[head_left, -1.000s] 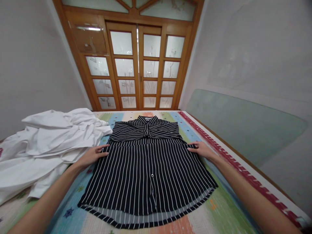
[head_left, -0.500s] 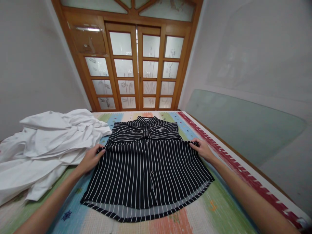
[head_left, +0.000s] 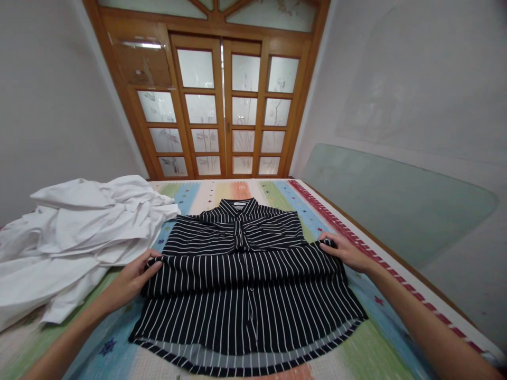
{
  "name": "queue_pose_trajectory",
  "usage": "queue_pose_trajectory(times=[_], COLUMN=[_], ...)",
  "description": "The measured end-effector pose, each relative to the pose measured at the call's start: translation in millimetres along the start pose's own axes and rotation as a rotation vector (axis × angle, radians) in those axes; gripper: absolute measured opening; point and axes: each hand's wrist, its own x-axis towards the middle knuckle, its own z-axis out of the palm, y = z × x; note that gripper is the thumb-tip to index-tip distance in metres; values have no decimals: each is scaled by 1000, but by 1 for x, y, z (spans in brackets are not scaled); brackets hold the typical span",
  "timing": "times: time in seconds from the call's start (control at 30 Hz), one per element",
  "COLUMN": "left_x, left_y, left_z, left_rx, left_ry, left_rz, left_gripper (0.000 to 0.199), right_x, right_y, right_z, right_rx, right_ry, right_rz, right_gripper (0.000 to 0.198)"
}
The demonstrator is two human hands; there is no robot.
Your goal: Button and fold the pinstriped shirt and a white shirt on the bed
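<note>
A black shirt with thin white stripes (head_left: 222, 311) lies front up on a multicoloured cloth with broad pastel bands (head_left: 368, 348), its collar (head_left: 249, 207) pointing away from the person and its curved hem (head_left: 222, 372) nearest. The left hand (head_left: 137, 273) grasps the shirt's left edge about midway along its length, pinching the fabric with the thumb on the near side. The right hand (head_left: 348, 253) grips the opposite edge at a similar level in the same way. Between the two hands the fabric stands up in a rounded fold across the full width, with a small round button (head_left: 252, 289) on its near face. Beyond this fold, panels with crosswise stripes lie over the chest and reach the middle. At the hem, a grey strip of the inner side shows.

A crumpled heap of white fabric (head_left: 95, 221) lies to the left, close to the left hand. Wooden doors with glass panes (head_left: 220, 132) stand beyond the cloth's far edge.
</note>
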Motion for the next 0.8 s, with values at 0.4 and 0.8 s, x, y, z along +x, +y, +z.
queue_pose_trajectory(times=[0.4,0.8], left_x=[32,14], left_y=[-10,-10], left_z=[10,14], left_rx=[5,-107], left_ry=[129,244], left_rz=[-120,-269], left_gripper=[61,62], right_x=[32,17], right_y=[10,31], right_z=[10,8], right_rx=[-122,53], right_ry=[225,211], right_rz=[24,220], right_gripper=[56,46])
